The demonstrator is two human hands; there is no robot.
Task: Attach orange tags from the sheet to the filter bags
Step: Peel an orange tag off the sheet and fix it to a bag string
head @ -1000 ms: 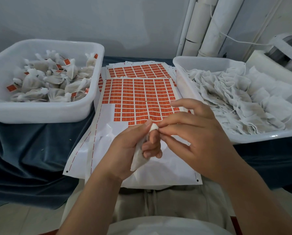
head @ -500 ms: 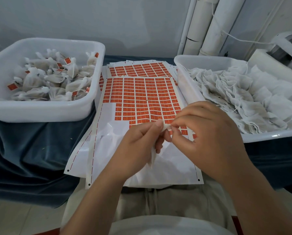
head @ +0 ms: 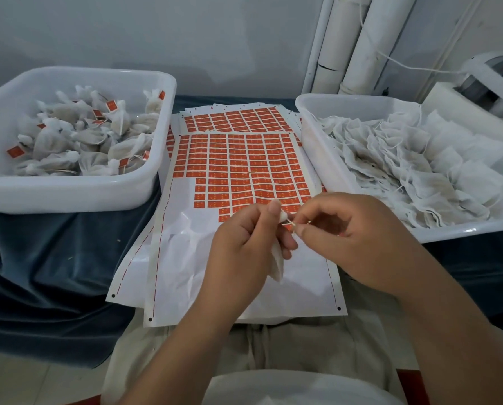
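the filter bag (head: 277, 263) hangs over the near, stripped part of the sheet (head: 203, 273), its neck bunched in the left hand (head: 244, 241). the fingers are curled round it, with the thumb pressed against the top, and the body of the bag dangles below the palm. a thin string (head: 287, 222) runs from the neck across a short gap to the right hand (head: 349, 229). there the thumb and forefinger pinch its end and the other fingers are loosely curled. no tag is on this string yet, as far as can be seen.

the step in hand looks like drawing the string out and getting its end ready for a tag. to do it well, keep the neck held firm so the bag does not twist. keep the string taut but not yanked, since it looks fine enough to slip or snap. lay the end along the middle of the tag before pressing it.

the orange tags (head: 244, 171) lie just beyond the hands, with the nearest rows already peeled. the left tub (head: 69, 194) holds tagged bags and the right tub (head: 449, 230) holds plain ones. both sit on a blue cloth (head: 40, 273).
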